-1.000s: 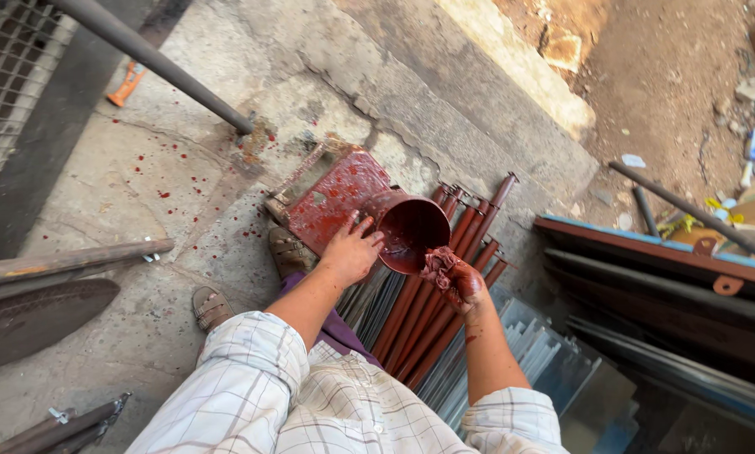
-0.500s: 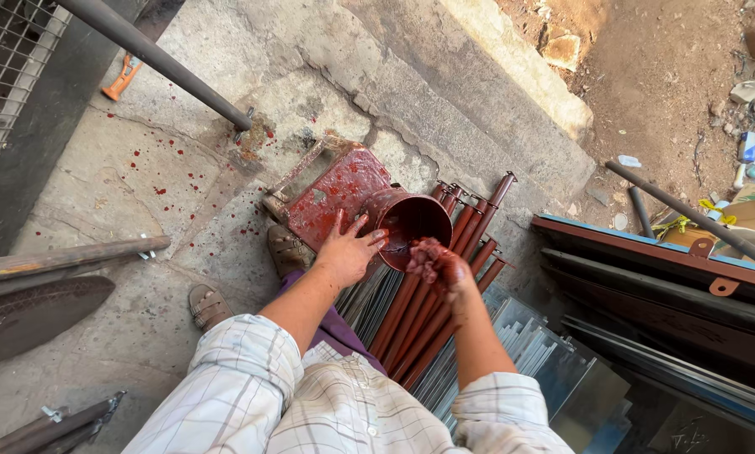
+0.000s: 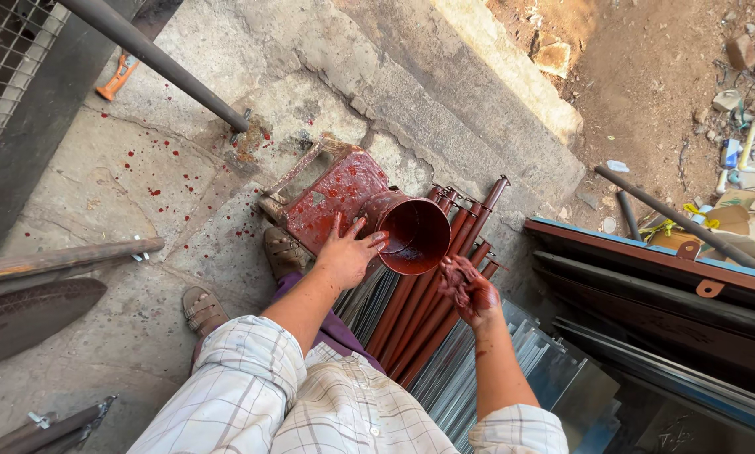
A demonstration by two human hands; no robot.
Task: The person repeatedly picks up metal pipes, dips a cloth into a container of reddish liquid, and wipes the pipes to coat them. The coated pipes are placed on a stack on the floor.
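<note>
**Two hands working over a tipped paint can**

Two hands are meeting at centre frame. The left hand (image 3: 344,252) is pressing flat, fingers spread and grip released, against the red-brown paint can (image 3: 411,234), which is lying tilted on a paint-smeared stool (image 3: 331,197), mouth facing lower right. The right hand (image 3: 468,290) is clenching a paint-soaked rag (image 3: 455,276) above the red-painted rods (image 3: 432,294). Judged advice: keeping the can braced while wiping along each rod is limiting drips.

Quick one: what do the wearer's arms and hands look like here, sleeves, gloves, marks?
Both arms wear a short-sleeved white shirt with a thin dark check, sleeves ending above the elbow; forearms bare. No gloves, watch or rings visible. The left hand looks mostly clean. The right hand is smeared with red-brown paint over palm and fingers, with a streak running down the forearm.
</note>
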